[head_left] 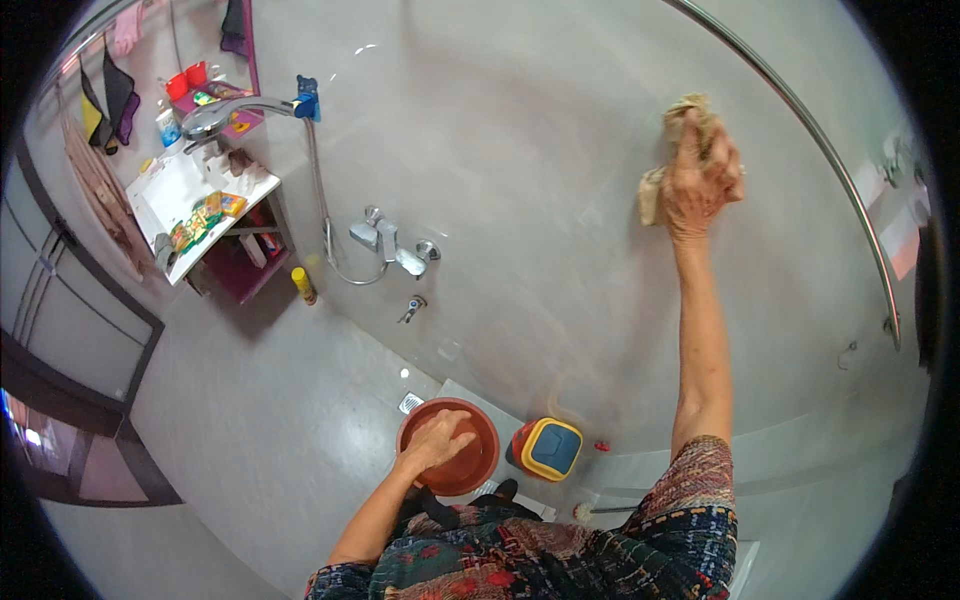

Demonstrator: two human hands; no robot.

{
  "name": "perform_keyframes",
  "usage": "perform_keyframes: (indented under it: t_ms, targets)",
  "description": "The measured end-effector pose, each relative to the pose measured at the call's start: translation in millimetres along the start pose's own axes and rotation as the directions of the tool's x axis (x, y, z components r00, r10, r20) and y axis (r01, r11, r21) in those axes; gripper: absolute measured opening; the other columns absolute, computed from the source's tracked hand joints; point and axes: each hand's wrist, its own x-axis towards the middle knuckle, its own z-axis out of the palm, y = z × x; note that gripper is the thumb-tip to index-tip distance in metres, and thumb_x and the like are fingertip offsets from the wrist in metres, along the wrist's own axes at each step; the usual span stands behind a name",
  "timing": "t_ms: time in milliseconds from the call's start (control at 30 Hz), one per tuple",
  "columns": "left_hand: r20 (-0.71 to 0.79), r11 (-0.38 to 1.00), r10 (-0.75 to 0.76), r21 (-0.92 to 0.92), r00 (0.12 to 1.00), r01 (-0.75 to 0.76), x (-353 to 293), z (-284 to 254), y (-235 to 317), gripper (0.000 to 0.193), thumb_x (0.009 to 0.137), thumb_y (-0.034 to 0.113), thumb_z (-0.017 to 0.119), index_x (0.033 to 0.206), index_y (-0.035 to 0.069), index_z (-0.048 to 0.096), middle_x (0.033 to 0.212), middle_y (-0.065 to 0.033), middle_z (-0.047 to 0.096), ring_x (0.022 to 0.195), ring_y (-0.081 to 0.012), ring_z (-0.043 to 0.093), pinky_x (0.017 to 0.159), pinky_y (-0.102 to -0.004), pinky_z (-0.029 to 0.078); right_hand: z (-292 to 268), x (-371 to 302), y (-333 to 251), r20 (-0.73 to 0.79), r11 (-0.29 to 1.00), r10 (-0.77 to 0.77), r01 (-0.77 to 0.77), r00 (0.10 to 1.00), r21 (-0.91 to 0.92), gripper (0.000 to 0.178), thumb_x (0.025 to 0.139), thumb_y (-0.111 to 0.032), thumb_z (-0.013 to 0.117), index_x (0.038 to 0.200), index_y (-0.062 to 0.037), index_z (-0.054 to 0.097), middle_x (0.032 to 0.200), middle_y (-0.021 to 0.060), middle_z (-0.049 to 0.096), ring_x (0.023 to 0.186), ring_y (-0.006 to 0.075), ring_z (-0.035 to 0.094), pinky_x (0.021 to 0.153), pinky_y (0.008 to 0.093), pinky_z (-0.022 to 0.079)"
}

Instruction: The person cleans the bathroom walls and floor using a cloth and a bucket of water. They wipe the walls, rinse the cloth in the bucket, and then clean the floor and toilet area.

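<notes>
With my right arm stretched up, my right hand [700,185] presses a crumpled beige cloth [652,196] against the pale grey wall [520,200]. Its fingers are bent over the cloth, which sticks out above and to the left of them. My left hand [436,440] hangs low over a round reddish-brown basin [493,452] on the floor. Those fingers are apart and hold nothing. Whether they touch the basin I cannot tell, nor how much water is in it.
Right of the basin stands a bin [552,448] with a yellow-and-blue lid. A mixer tap [385,240] with a shower hose and a small tap [412,308] jut from the wall. A curved metal rail [830,150] crosses the upper right. A cluttered white cabinet [165,200] and yellow can [303,285] are left.
</notes>
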Motion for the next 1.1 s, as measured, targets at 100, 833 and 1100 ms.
perform_keyframes:
  t_ms: [100, 833, 1100]
  targets:
    - [0.072, 0.999, -0.050, 0.003, 0.996, 0.050, -5, 3, 2, 0.047, 0.085, 0.034, 0.059, 0.124, 0.009, 0.050, 0.121, -0.0204, 0.051, 0.112, -0.0383, 0.049, 0.091, -0.0449, 0.042, 19, 22, -10, -0.093, 0.998, 0.054, -0.058, 0.994, -0.038, 0.056, 0.069, -0.013, 0.060, 0.124, -0.0225, 0.057, 0.133, -0.0043, 0.042, 0.118, 0.0185, 0.037, 0.090, 0.0384, 0.023]
    - [0.078, 0.946, -0.294, -0.120, 0.953, 0.301, -50, 37, -36, 0.045, 0.088, 0.031, 0.057, 0.124, 0.005, 0.049, 0.119, -0.0189, 0.051, 0.109, -0.0365, 0.051, 0.090, -0.0431, 0.042, -11, -250, -153, 0.260, 0.441, -0.896, 0.644, 0.361, 0.625, 0.046, 0.082, -0.021, 0.053, 0.128, -0.0180, 0.050, 0.140, -0.0092, 0.031, 0.123, 0.0107, 0.032, 0.094, 0.0320, 0.027]
    - [0.119, 0.985, -0.167, -0.025, 0.979, 0.172, -32, 32, -37, 0.045, 0.088, 0.032, 0.056, 0.124, 0.005, 0.049, 0.121, -0.0192, 0.050, 0.111, -0.0361, 0.050, 0.093, -0.0425, 0.041, -1, -171, -58, 0.278, 0.826, -0.562, 0.508, 0.779, 0.245, 0.044, 0.082, -0.020, 0.060, 0.125, -0.0252, 0.052, 0.142, -0.0062, 0.039, 0.128, 0.0158, 0.036, 0.092, 0.0358, 0.024]
